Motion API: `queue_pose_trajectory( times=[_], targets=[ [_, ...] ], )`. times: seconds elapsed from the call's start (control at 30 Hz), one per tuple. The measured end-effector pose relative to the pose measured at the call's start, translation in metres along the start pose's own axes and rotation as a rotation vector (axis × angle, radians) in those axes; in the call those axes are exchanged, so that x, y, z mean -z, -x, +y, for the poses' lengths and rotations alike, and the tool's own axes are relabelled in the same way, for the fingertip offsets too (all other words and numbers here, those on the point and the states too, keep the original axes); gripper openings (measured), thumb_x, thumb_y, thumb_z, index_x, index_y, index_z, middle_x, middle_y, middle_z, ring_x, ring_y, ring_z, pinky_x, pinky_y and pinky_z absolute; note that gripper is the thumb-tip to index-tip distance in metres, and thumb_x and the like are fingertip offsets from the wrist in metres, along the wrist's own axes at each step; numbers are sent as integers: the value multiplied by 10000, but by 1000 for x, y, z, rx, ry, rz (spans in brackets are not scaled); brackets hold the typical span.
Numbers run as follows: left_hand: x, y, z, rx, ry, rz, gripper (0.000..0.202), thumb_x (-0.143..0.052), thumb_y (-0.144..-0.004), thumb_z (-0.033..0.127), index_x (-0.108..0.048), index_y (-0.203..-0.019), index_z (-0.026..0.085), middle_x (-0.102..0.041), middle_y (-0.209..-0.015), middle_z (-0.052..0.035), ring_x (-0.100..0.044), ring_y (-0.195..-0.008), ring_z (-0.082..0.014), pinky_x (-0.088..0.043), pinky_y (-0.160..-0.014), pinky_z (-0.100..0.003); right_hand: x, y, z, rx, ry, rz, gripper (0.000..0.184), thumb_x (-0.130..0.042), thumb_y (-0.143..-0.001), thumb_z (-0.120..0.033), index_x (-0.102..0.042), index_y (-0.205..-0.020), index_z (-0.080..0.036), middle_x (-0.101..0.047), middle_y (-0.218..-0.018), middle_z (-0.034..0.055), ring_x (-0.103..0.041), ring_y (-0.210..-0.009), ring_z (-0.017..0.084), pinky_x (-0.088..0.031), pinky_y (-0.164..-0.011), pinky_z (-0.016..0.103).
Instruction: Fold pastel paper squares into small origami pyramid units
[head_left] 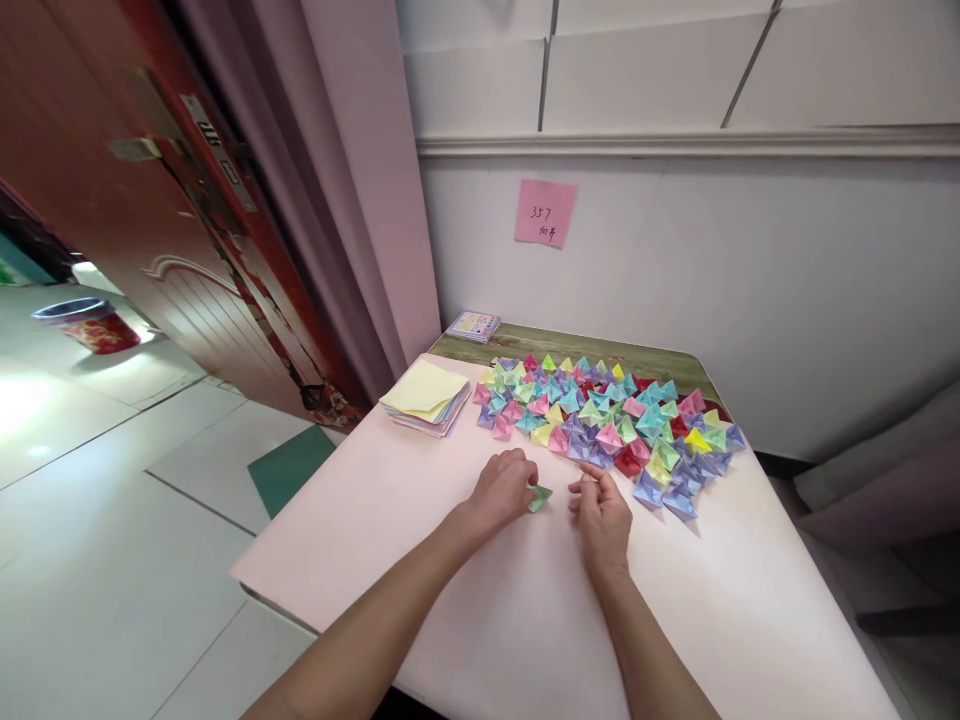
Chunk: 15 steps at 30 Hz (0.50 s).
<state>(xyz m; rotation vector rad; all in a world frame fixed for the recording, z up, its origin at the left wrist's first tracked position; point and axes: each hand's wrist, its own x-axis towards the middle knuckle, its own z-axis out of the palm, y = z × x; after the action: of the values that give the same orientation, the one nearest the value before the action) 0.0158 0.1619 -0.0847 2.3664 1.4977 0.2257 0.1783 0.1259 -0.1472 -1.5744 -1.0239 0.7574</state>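
My left hand [504, 488] rests on the pale pink table [450, 600] with its fingers curled, pinching a small green folded paper piece [539, 496]. My right hand [600, 510] lies just right of that piece, fingers bent and close together, a little apart from the green paper; nothing shows between them. Beyond both hands lies a wide spread of several small folded paper shapes [607, 420] in pink, green, blue, purple, yellow and red. A stack of square coloured paper sheets [426, 395], yellow on top, sits at the far left of the table.
A small pack of paper [473, 325] lies at the table's far edge by the white wall. A pink sticky note [545, 212] hangs on the wall. A red-brown door [150, 200] and a curtain [337, 180] stand at left, a green sheet [289, 465] lies on the floor.
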Motion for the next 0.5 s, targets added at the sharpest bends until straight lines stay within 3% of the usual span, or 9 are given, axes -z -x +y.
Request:
queue_pose_trajectory(
  times=[0.1,0.27,0.4,0.5],
  targets=[
    [0,-3,2,-4,-17,-1,100,-662,-728,146,-693,-810,193,-634,-903,-52,-590,-922,-224,-430,-824,-321,0,-5,5,-80,-154,26,456,-519,-820,-504,-635,-1094,-158,-691,-777,30,-579,-497,125,-436,-467,230],
    [4,-11,2,-15,-54,-9,142,-634,-684,54,-690,-683,185,-652,-819,-54,-611,-854,-223,-436,-765,-304,-2,-5,5,-84,-166,22,440,-560,-814,-502,-637,-1082,-161,-678,-745,21,-581,-507,130,-465,-485,234],
    [29,-30,0,10,-39,65,167,-585,-756,94,-712,-700,188,-676,-826,-60,-627,-832,-207,-442,-760,-284,-3,-4,4,-94,-168,36,449,-556,-818,-511,-644,-1083,-159,-681,-739,24,-588,-502,134,-462,-470,233],
    [56,-58,-4,63,-44,162,217,-528,-795,112,-726,-750,188,-690,-886,-77,-631,-869,-217,-441,-787,-292,-5,-4,4,-100,-142,35,458,-543,-826,-520,-649,-1095,-164,-689,-744,28,-594,-507,140,-469,-480,237]
  ],
)
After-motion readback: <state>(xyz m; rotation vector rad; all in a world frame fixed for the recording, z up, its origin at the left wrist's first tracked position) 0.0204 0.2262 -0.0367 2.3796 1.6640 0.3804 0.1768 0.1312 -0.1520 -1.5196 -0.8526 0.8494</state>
